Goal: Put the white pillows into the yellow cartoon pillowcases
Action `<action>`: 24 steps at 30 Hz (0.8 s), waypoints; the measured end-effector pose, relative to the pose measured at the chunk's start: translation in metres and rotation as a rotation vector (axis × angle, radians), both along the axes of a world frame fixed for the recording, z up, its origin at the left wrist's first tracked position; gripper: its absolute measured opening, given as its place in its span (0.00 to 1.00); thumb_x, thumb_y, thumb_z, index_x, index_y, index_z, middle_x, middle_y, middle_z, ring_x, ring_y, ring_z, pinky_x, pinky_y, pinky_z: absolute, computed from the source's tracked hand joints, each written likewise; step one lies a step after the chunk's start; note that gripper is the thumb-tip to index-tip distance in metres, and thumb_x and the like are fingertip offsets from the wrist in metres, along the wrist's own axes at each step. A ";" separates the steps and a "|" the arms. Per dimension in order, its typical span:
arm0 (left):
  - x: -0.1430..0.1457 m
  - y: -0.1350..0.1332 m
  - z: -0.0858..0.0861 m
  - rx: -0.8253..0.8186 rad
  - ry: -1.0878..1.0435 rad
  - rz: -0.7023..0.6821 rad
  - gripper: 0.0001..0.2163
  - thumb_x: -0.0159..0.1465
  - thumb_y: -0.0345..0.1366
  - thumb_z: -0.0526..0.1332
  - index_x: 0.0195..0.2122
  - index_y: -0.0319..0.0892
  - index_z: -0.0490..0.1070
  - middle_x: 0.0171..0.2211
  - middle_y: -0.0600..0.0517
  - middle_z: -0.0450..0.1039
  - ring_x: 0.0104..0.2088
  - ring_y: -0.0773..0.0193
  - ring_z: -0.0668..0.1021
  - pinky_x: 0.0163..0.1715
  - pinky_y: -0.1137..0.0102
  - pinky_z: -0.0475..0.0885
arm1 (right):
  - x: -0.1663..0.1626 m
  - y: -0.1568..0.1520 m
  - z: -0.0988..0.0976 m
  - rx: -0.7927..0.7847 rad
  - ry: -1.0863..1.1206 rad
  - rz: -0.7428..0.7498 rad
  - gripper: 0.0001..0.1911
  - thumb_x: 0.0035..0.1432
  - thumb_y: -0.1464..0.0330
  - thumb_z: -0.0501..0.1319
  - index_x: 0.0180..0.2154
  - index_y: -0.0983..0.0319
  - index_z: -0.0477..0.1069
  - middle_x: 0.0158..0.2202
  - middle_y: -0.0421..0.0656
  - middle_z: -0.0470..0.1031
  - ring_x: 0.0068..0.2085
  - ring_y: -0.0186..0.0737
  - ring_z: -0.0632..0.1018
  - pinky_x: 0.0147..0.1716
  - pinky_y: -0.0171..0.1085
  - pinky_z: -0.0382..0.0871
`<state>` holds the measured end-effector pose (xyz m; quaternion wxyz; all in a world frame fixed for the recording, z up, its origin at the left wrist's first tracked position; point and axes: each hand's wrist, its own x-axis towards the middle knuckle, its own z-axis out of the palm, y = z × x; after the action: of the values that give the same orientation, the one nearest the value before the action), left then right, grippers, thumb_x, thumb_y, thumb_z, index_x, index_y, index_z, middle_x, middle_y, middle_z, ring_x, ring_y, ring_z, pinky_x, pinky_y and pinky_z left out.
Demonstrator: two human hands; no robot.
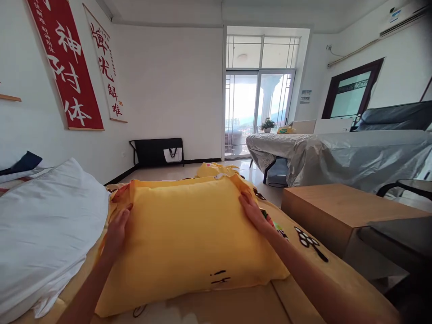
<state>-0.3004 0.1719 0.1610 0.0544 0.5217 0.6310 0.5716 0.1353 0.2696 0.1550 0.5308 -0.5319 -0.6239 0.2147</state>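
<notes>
A yellow pillow (189, 238) lies flat on the yellow patterned bed cover (303, 270) in front of me. My left hand (118, 227) rests on the pillow's left edge with its fingers laid along the side. My right hand (251, 211) presses on the pillow's right upper edge, fingers stretched flat. Neither hand holds anything; both only touch the pillow.
A white pillow (43, 225) lies at the left of the bed. A wooden bedside box (337, 211) stands to the right. Farther back are a table under a grey cover (337, 153), a black bench (157, 150) by the wall and glass balcony doors (258, 112).
</notes>
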 end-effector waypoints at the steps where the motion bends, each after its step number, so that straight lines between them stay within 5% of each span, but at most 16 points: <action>1: 0.009 0.003 -0.017 -0.042 0.103 -0.035 0.25 0.65 0.48 0.47 0.56 0.37 0.66 0.59 0.45 0.66 0.59 0.54 0.67 0.60 0.59 0.61 | -0.012 -0.003 -0.014 -0.021 -0.048 -0.001 0.27 0.58 0.56 0.52 0.54 0.64 0.65 0.56 0.53 0.70 0.58 0.52 0.68 0.58 0.51 0.58; 5: 0.028 0.005 -0.078 -0.182 0.502 -0.003 0.27 0.65 0.44 0.45 0.60 0.33 0.60 0.62 0.39 0.61 0.63 0.52 0.61 0.63 0.53 0.53 | -0.037 -0.018 -0.057 -0.037 -0.401 -0.009 0.27 0.61 0.59 0.48 0.58 0.66 0.62 0.62 0.52 0.61 0.64 0.48 0.60 0.63 0.49 0.46; 8: 0.015 -0.006 -0.097 -0.253 0.587 0.066 0.27 0.66 0.45 0.40 0.62 0.37 0.57 0.64 0.42 0.57 0.65 0.55 0.58 0.63 0.53 0.52 | -0.021 -0.027 -0.073 0.040 -0.698 -0.046 0.28 0.65 0.59 0.42 0.60 0.64 0.60 0.63 0.49 0.60 0.64 0.44 0.59 0.62 0.46 0.48; 10: -0.007 -0.017 -0.101 -0.310 0.582 0.110 0.28 0.66 0.47 0.40 0.64 0.40 0.55 0.65 0.44 0.54 0.65 0.53 0.57 0.62 0.51 0.52 | 0.005 -0.032 -0.084 0.057 -0.744 -0.092 0.28 0.65 0.58 0.42 0.61 0.63 0.59 0.63 0.47 0.60 0.64 0.45 0.59 0.62 0.47 0.48; 13: -0.047 -0.036 -0.107 -0.469 0.389 0.160 0.30 0.65 0.50 0.40 0.62 0.37 0.57 0.62 0.40 0.61 0.61 0.48 0.64 0.57 0.53 0.62 | 0.053 -0.041 -0.105 -0.127 -0.685 -0.168 0.30 0.64 0.56 0.40 0.58 0.63 0.62 0.60 0.50 0.66 0.61 0.49 0.65 0.58 0.48 0.56; 17: -0.082 -0.053 -0.114 -0.577 0.225 0.192 0.26 0.61 0.52 0.43 0.42 0.38 0.72 0.46 0.39 0.76 0.49 0.45 0.76 0.49 0.56 0.70 | 0.096 -0.053 -0.129 -0.289 -0.506 -0.131 0.30 0.60 0.53 0.40 0.47 0.62 0.71 0.49 0.51 0.76 0.49 0.50 0.76 0.48 0.43 0.66; 24: -0.053 -0.049 -0.078 -0.521 0.039 0.144 0.23 0.59 0.51 0.46 0.31 0.39 0.72 0.35 0.38 0.79 0.40 0.45 0.79 0.40 0.58 0.74 | 0.078 -0.058 -0.111 -0.225 -0.299 -0.140 0.26 0.54 0.49 0.43 0.27 0.59 0.70 0.30 0.49 0.79 0.34 0.48 0.77 0.34 0.40 0.68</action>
<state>-0.3534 0.1226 0.0828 0.1341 0.4547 0.7933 0.3820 0.2132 0.2113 0.0436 0.3833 -0.6556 -0.6295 0.1643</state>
